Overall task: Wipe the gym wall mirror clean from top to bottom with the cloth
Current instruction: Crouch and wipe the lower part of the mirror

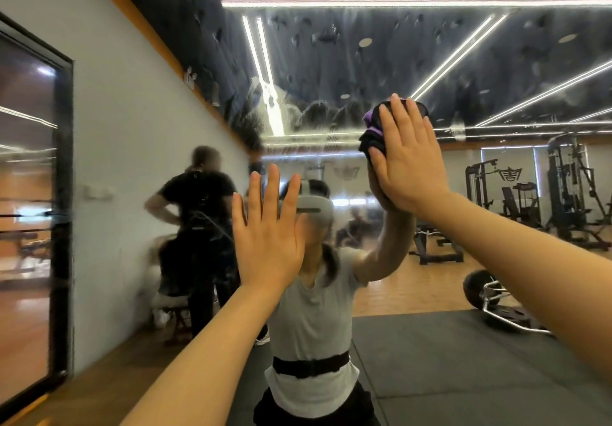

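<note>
Flat right hand presses a purple-black cloth on the mirror, mid-height; open left hand braces lower.
Risk: bare palm may smudge glass; upper mirror streaks may remain.

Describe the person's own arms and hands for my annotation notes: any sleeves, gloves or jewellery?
Both forearms are bare up to the frame edge: no sleeves show. The left hand and right hand wear no gloves, and no rings, watch or wristband are visible.
</note>
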